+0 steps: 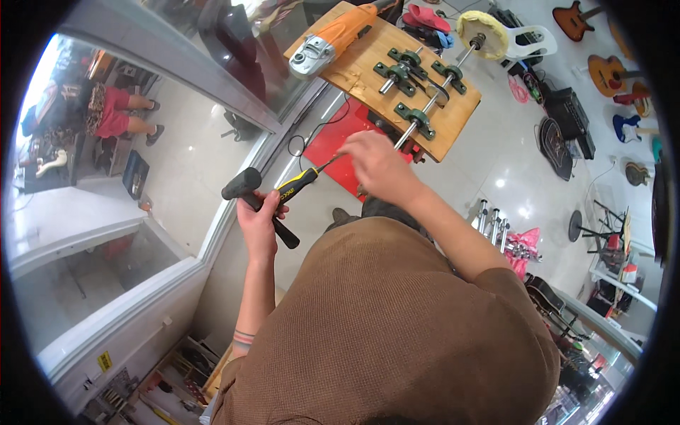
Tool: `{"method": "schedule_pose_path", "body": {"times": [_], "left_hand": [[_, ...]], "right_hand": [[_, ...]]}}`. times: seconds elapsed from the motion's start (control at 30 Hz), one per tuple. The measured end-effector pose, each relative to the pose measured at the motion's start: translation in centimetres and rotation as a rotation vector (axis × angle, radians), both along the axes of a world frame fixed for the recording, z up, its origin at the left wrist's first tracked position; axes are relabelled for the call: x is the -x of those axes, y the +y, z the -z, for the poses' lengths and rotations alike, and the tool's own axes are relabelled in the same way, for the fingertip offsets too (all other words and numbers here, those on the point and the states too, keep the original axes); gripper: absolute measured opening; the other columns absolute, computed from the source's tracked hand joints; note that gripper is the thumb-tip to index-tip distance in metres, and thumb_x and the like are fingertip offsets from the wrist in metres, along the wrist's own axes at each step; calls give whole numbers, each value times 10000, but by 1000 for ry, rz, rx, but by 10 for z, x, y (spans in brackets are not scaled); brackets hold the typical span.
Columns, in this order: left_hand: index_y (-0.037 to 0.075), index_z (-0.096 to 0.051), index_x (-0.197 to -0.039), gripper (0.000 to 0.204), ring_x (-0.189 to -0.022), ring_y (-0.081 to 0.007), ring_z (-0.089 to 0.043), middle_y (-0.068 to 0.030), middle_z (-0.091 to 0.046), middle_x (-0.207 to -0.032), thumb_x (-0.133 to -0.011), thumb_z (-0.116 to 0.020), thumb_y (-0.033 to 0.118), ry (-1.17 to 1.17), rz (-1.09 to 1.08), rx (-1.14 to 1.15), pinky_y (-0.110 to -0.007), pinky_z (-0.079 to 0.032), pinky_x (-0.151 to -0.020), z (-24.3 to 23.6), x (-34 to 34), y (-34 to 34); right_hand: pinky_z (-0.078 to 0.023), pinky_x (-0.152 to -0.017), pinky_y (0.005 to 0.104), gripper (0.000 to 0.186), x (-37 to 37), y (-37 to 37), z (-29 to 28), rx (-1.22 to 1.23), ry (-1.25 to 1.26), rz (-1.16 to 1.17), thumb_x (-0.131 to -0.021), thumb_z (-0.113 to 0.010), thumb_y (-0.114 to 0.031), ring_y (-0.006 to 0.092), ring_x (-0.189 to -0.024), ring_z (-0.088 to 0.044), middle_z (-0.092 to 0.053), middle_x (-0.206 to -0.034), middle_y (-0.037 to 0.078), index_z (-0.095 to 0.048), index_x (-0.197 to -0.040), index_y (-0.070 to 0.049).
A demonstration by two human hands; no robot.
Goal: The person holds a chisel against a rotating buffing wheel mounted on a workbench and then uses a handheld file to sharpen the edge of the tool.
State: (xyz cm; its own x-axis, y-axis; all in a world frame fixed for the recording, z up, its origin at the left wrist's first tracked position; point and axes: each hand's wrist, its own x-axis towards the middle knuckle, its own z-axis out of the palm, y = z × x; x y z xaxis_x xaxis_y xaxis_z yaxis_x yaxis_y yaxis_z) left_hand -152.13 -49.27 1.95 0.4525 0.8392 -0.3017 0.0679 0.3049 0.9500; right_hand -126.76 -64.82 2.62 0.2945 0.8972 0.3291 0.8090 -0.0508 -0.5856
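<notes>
My left hand [261, 216] is closed around a black-headed hammer [243, 183] and a screwdriver [296, 185] with a black and yellow handle. The hammer's dark handle slants down out of my fist, and the screwdriver points up and to the right. At the far end of its metal shaft, my right hand [379, 166] has its fingers curled together on the tip, slightly blurred. Beyond the hands stands a wooden board [347, 81] bearing green bearing blocks [414, 120], a long metal shaft [432, 99] and an orange angle grinder [333, 42].
A yellow-covered disc [483, 35] sits at the shaft's far end by a white plastic chair [531, 41]. Under the board is a red surface [333, 152]. A glass partition frame [212, 237] runs along the left. Metal stands [492, 219] lie at right; guitars [608, 74] hang beyond.
</notes>
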Motion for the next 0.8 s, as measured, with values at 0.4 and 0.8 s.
{"method": "schedule_pose_path", "body": {"times": [0.4,0.8], "left_hand": [[32,-541,-1012,211,-675,-141,-591,-76,-657,-882,-966,-737,94,25,56,-176,-283,-483,-621,-51,-131,58],[25,-538,-1072,233,-693,-192,-668,-96,-656,-926,-966,-731,99,63,225,-105,-308,-540,-612,-44,-162,108]], "right_hand": [[-521,-842,480,462,-21,118,0,-34,253,-205,-828,-729,-195,353,-990,-657,-638,-1034,161,-579,-1226,-15],[-546,-689,438,322,-40,162,28,-84,146,44,-787,-783,-253,307,-833,-693,-634,-879,108,-574,-961,-80]]}}
